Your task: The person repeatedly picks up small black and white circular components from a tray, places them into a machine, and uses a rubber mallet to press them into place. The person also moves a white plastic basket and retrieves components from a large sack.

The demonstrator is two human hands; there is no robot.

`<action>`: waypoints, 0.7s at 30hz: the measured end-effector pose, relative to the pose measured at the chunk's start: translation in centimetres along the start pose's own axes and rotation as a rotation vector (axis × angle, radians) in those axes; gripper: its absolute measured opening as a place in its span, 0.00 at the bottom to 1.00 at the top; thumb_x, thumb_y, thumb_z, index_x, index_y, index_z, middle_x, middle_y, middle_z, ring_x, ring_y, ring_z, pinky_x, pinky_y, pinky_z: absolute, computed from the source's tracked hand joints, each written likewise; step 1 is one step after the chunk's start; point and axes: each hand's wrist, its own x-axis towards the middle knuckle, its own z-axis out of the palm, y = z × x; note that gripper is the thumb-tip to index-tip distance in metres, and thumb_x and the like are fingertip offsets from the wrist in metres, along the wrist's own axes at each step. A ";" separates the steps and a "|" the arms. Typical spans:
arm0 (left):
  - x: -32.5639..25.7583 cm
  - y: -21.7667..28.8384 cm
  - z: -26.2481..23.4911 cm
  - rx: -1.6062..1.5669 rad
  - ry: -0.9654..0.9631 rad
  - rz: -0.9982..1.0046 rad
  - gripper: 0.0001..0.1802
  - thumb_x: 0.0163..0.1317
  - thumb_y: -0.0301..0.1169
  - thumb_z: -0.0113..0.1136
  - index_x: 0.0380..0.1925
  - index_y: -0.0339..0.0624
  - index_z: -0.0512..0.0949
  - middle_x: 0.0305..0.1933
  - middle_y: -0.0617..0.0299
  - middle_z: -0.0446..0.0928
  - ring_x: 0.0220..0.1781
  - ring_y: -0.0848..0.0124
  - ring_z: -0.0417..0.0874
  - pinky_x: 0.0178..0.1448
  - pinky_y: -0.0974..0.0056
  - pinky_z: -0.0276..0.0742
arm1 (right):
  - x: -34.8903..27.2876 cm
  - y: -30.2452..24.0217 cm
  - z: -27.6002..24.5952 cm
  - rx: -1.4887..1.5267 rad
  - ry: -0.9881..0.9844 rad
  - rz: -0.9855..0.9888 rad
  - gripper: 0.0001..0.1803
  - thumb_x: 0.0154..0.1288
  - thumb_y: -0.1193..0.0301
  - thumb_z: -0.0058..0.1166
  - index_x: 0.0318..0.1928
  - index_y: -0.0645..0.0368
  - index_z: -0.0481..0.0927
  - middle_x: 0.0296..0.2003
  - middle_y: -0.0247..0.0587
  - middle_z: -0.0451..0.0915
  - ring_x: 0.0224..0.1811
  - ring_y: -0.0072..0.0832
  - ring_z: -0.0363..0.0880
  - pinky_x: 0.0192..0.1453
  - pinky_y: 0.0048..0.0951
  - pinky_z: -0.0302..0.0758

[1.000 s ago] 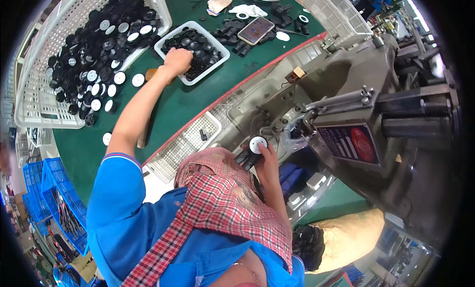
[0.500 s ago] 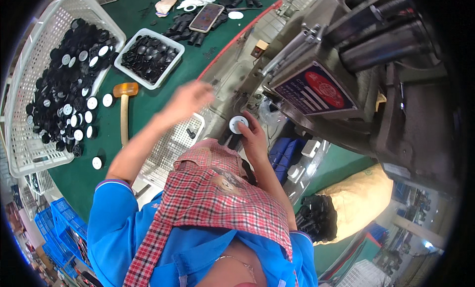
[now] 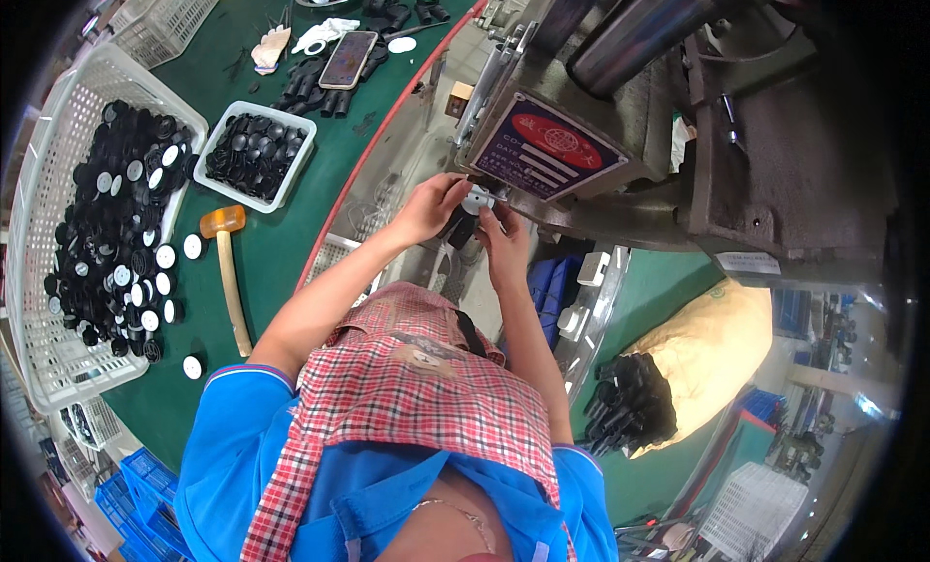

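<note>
A white round disc-shaped part [image 3: 477,202] with a black piece [image 3: 464,233] below it is between my hands, under the front of a large grey machine [image 3: 620,145]. My right hand [image 3: 506,247] pinches the disc's right side between thumb and fingers. My left hand [image 3: 433,209] is closed at the disc's left edge, fingertips up by the machine. Whether a small piece is between those left fingers is hidden. The machine's plate [image 3: 547,145], dark blue with a red oval, hangs just above my hands.
On the green table [image 3: 281,262] at left lie a mallet [image 3: 229,271], a white tub of black parts [image 3: 254,160] and a big white basket [image 3: 87,378] heaped with black and white discs. Farther back rests a phone [image 3: 349,60]. A yellow sack [image 3: 717,359] spills black parts at right.
My left hand has come right from beside the machine to the disc. My right hand has carried the disc up and slightly right, under the machine front. The head view has shifted too.
</note>
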 end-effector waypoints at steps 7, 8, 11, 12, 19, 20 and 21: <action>-0.1 -4.2 1.0 0.085 0.061 -0.036 0.14 0.72 0.35 0.49 0.43 0.34 0.76 0.34 0.55 0.79 0.42 0.67 0.80 0.48 0.65 0.74 | 1.7 2.6 -0.2 0.062 0.034 0.099 0.26 0.63 0.63 0.62 0.57 0.63 0.72 0.42 0.36 0.78 0.39 0.19 0.76 0.39 0.22 0.77; -0.7 -4.3 0.9 0.033 0.079 0.117 0.16 0.72 0.37 0.49 0.43 0.34 0.76 0.31 0.57 0.79 0.35 0.66 0.83 0.42 0.64 0.77 | 1.4 2.8 -0.2 0.010 0.064 0.090 0.26 0.64 0.63 0.62 0.58 0.62 0.71 0.43 0.36 0.78 0.39 0.19 0.76 0.39 0.22 0.76; -3.4 -4.1 -0.1 -0.110 -0.129 -0.444 0.17 0.71 0.38 0.49 0.40 0.34 0.77 0.25 0.59 0.78 0.26 0.69 0.81 0.32 0.65 0.77 | 1.2 2.8 -0.3 0.023 0.018 0.043 0.24 0.67 0.61 0.59 0.57 0.62 0.72 0.43 0.37 0.78 0.38 0.21 0.78 0.39 0.24 0.77; -4.0 -3.9 -0.3 -0.099 -0.171 -0.371 0.18 0.71 0.40 0.49 0.35 0.34 0.77 0.23 0.60 0.76 0.20 0.73 0.78 0.26 0.67 0.73 | 1.2 2.9 -0.7 0.063 0.012 0.045 0.23 0.68 0.61 0.57 0.56 0.63 0.73 0.42 0.37 0.79 0.38 0.21 0.78 0.39 0.24 0.78; -4.5 -3.2 -0.3 0.110 -0.067 -0.214 0.20 0.69 0.42 0.51 0.30 0.34 0.78 0.20 0.59 0.76 0.23 0.71 0.78 0.30 0.63 0.72 | 5.8 5.6 -5.1 -0.491 0.089 -0.064 0.20 0.68 0.59 0.55 0.50 0.63 0.77 0.42 0.45 0.81 0.42 0.34 0.82 0.43 0.32 0.78; -4.5 -3.3 -0.2 0.094 -0.055 -0.210 0.20 0.69 0.42 0.51 0.30 0.34 0.78 0.20 0.58 0.77 0.22 0.71 0.78 0.29 0.63 0.72 | 7.1 6.4 -5.8 -0.720 0.092 -0.148 0.19 0.67 0.60 0.56 0.50 0.62 0.78 0.43 0.47 0.81 0.42 0.36 0.82 0.43 0.32 0.78; -4.4 -3.5 -0.2 0.088 -0.055 -0.228 0.20 0.69 0.42 0.51 0.29 0.34 0.79 0.20 0.58 0.77 0.22 0.71 0.78 0.29 0.63 0.72 | 8.6 7.2 -6.3 -0.938 0.101 -0.229 0.19 0.66 0.61 0.57 0.50 0.61 0.78 0.43 0.50 0.81 0.42 0.37 0.82 0.43 0.33 0.78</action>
